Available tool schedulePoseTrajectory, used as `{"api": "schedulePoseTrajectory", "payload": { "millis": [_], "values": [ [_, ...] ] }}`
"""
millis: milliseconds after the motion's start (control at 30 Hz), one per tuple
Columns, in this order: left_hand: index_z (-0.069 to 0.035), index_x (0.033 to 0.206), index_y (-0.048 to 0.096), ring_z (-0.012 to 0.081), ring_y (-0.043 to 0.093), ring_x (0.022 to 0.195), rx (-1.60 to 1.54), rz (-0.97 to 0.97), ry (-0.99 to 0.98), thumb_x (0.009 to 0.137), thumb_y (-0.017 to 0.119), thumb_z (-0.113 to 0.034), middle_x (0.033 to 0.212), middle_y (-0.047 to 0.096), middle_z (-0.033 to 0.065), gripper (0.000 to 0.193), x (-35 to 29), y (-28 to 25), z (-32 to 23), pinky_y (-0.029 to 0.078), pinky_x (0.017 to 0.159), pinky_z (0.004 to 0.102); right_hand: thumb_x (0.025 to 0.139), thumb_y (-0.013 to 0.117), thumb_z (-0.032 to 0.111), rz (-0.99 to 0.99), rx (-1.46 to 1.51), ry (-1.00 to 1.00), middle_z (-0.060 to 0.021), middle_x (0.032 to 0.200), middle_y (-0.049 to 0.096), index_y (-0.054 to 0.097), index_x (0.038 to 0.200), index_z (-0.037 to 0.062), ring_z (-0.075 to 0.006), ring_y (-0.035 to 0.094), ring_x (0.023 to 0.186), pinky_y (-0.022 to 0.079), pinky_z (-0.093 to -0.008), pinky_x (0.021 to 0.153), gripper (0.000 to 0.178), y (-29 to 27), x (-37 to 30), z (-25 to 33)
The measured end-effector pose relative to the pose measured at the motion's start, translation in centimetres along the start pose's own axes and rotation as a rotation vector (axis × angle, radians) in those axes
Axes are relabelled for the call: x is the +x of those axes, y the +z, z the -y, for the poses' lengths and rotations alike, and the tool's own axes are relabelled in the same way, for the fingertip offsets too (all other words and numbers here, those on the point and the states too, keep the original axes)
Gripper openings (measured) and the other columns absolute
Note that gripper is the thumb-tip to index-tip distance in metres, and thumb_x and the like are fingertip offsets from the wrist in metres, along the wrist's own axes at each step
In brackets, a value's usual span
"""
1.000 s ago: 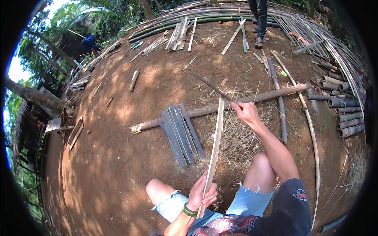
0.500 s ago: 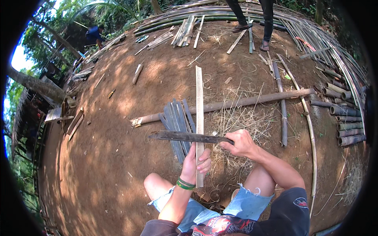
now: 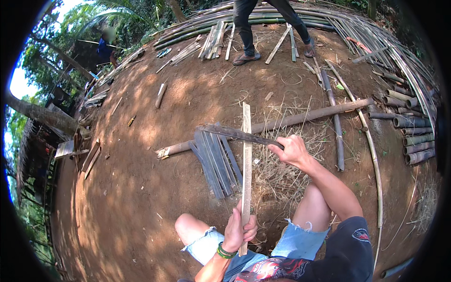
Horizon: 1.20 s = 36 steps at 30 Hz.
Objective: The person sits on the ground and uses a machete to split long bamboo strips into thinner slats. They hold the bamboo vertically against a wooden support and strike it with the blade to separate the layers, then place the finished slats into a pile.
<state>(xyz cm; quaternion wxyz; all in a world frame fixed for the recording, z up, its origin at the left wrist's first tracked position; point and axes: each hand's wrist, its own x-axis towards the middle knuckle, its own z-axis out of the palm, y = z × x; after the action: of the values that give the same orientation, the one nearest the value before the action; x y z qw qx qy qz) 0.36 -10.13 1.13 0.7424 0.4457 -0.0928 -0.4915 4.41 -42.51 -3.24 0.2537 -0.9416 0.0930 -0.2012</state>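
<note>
My left hand (image 3: 238, 230) is closed round the lower part of a pale bamboo strip (image 3: 246, 174), which stands out lengthwise ahead of me. Its lower end reaches down past my fist, over my lap. In my right hand (image 3: 292, 149) is the handle of a dark machete (image 3: 242, 135). The long blade crosses the upper part of the strip and points left; whether its edge bites into the strip cannot be made out. Just left of the strip, several dark bamboo slats (image 3: 213, 160) lie in a bundle, their far ends against a bamboo pole.
The bamboo pole (image 3: 300, 121) lies across the ground ahead, with thin shavings (image 3: 282, 174) heaped by it. Cut bamboo tubes (image 3: 413, 136) are stacked at the right. A person in dark trousers (image 3: 244, 28) walks at the far side; another person (image 3: 104, 49) is at far left.
My left hand has drawn the strip down toward my lap. The machete has moved up along it, blade tilted more. The person in dark trousers has stepped left.
</note>
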Motion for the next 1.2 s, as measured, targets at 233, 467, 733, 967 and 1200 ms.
{"api": "schedulePoseTrajectory", "payload": {
  "millis": [233,467,733,967,1200],
  "values": [
    [-0.024,0.159,0.014,0.0073,0.030,0.047,-0.170,0.091,-0.070,0.108,0.035,-0.046,0.069,0.034,0.0000,0.059,-3.7,-2.6,2.0,0.028,0.041,0.0221,0.098,0.046,0.060,-0.226,0.202,0.466,-0.0298,0.068,0.065,0.074,0.096,-0.0071,-0.0423,0.068,0.069,0.052,-0.0497,0.074,0.073,-0.7,0.1,-4.2],
    [-0.028,0.153,0.023,0.0071,0.037,0.047,-0.183,-0.073,0.042,0.110,0.030,-0.044,0.078,0.044,0.0021,0.047,4.5,-3.6,-1.7,0.032,0.042,0.0202,0.092,0.061,0.055,0.180,0.181,-0.081,-0.0187,0.054,0.059,0.066,0.068,0.0022,-0.0359,0.063,0.052,0.049,-0.0467,0.054,0.058,0.3,-2.9,4.3],
    [-0.016,0.127,0.043,0.0047,0.030,0.041,-0.274,0.022,0.060,0.110,0.030,-0.043,0.073,0.040,-0.0001,0.034,5.6,-4.0,-2.1,0.028,0.038,0.0208,0.085,0.069,0.053,0.129,0.145,-0.318,-0.0129,0.053,0.056,0.057,0.063,0.0070,-0.0332,0.057,0.047,0.045,-0.0450,0.046,0.053,1.9,-3.7,5.1],
    [-0.030,0.152,0.028,0.0062,0.030,0.042,-0.187,-0.030,-0.016,0.110,0.030,-0.041,0.073,0.039,0.0006,0.043,1.8,-2.2,-3.7,0.027,0.039,0.0208,0.083,0.069,0.058,0.001,0.072,-0.389,-0.0106,0.054,0.055,0.053,0.064,0.0071,-0.0339,0.058,0.049,0.046,-0.0457,0.046,0.057,1.4,-2.7,3.2],
    [-0.036,0.158,0.014,0.0058,0.029,0.041,-0.197,-0.036,-0.083,0.110,0.032,-0.041,0.072,0.038,0.0011,0.052,-1.6,-3.2,-2.7,0.027,0.039,0.0205,0.085,0.065,0.064,-0.043,-0.037,-0.350,-0.0113,0.054,0.059,0.057,0.062,0.0090,-0.0326,0.061,0.049,0.048,-0.0429,0.046,0.060,1.1,-1.8,0.0]
  ]
}}
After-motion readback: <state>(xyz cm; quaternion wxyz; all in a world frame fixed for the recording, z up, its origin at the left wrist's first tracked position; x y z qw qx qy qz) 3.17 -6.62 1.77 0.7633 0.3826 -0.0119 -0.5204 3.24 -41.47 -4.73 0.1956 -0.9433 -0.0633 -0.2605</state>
